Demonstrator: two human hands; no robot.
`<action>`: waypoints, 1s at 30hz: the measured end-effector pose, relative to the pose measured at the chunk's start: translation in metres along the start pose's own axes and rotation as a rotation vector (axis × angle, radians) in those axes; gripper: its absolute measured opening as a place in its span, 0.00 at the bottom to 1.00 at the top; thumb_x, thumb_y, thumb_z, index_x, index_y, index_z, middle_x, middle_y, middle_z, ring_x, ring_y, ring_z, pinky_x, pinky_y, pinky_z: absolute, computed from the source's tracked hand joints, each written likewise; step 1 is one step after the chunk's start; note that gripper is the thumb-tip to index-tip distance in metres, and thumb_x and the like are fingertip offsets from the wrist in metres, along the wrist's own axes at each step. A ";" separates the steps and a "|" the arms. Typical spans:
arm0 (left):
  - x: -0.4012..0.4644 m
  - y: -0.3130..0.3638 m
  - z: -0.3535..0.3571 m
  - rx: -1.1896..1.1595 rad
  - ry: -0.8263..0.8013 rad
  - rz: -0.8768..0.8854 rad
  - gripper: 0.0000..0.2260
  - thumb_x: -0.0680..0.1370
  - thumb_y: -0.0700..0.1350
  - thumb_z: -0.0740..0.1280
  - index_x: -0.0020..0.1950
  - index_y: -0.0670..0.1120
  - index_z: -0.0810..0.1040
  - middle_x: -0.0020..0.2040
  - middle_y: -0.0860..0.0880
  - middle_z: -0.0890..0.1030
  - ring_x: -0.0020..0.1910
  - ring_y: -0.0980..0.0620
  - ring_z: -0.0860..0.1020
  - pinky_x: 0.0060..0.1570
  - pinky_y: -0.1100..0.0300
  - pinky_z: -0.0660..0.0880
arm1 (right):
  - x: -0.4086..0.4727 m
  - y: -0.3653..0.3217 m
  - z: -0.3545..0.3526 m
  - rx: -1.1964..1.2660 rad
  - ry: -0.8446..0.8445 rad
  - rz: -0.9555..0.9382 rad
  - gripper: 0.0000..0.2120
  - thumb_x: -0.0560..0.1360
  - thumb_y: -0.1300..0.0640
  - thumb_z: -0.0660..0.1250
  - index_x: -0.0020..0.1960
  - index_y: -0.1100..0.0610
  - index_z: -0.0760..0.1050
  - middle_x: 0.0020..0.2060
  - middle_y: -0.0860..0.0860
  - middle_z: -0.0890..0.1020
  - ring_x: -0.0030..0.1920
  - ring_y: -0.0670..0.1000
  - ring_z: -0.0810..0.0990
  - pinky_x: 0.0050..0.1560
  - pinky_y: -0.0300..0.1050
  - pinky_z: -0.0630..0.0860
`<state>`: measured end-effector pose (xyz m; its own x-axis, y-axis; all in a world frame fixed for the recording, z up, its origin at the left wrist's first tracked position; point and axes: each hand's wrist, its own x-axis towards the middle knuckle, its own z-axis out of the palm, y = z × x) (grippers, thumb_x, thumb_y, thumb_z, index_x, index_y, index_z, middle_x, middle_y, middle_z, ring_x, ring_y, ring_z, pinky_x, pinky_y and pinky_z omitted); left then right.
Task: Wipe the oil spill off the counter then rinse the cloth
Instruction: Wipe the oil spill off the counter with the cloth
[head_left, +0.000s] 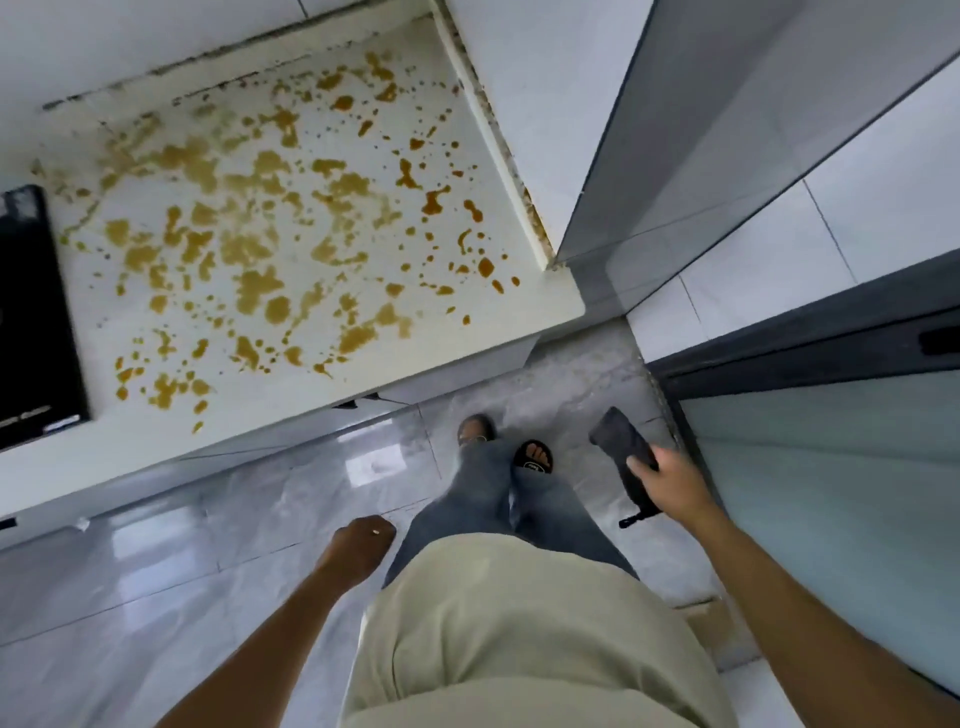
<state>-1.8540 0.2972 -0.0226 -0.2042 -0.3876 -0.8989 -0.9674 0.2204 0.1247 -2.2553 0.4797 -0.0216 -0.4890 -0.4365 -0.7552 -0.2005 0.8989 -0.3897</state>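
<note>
- Your right hand (670, 480) grips the cloth (623, 457); fingers (644, 464) curl round its lower part, clamped on it.
- Cloth is dark and rolled or folded long. Its long axis runs from the hand up and left, free end pointing toward the tabletop (519, 317). A small loop or tag hangs at the near end.
- Cloth is over the floor (208, 545), off the tabletop and not touching it.
- Spill (270, 228) lies up and left of the cloth, spread as amber blotches and drops over most of the white top, from near the cooktop (31, 322) on the left to the right edge by the wall.
- Nearest blotches to the cloth look like the ones at the tabletop's right front corner.
- Your left hand (358, 543) hangs low by your leg, fingers loosely curled, holding nothing. It is closer to the tabletop's front edge, but the right has the cloth.
- Judgement: wiping not started; next move is right hand up and left onto the tabletop.
- No sink in view.
</note>
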 end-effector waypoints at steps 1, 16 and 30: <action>-0.004 -0.002 0.006 -0.036 -0.010 -0.026 0.14 0.87 0.41 0.57 0.59 0.46 0.84 0.68 0.48 0.83 0.65 0.46 0.82 0.66 0.56 0.76 | 0.009 -0.012 -0.003 -0.004 -0.001 -0.028 0.11 0.84 0.55 0.66 0.60 0.60 0.82 0.51 0.59 0.85 0.52 0.60 0.83 0.47 0.47 0.72; 0.036 0.074 -0.068 -0.472 0.449 0.148 0.15 0.87 0.48 0.61 0.72 0.51 0.80 0.71 0.48 0.82 0.68 0.45 0.80 0.68 0.52 0.76 | 0.016 -0.157 -0.029 0.126 -0.064 -0.273 0.06 0.83 0.50 0.69 0.52 0.50 0.84 0.45 0.42 0.89 0.50 0.47 0.87 0.56 0.53 0.81; 0.078 0.142 -0.099 -0.177 0.610 0.346 0.30 0.86 0.46 0.61 0.87 0.43 0.56 0.89 0.42 0.52 0.88 0.40 0.48 0.87 0.44 0.53 | 0.085 -0.241 0.026 -0.637 0.003 -0.937 0.26 0.84 0.62 0.64 0.81 0.55 0.67 0.83 0.52 0.64 0.84 0.54 0.58 0.81 0.55 0.63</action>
<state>-2.0224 0.2102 -0.0334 -0.5004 -0.7637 -0.4079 -0.8315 0.2926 0.4722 -2.2271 0.2250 -0.0059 0.0792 -0.9489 -0.3053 -0.8842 0.0745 -0.4611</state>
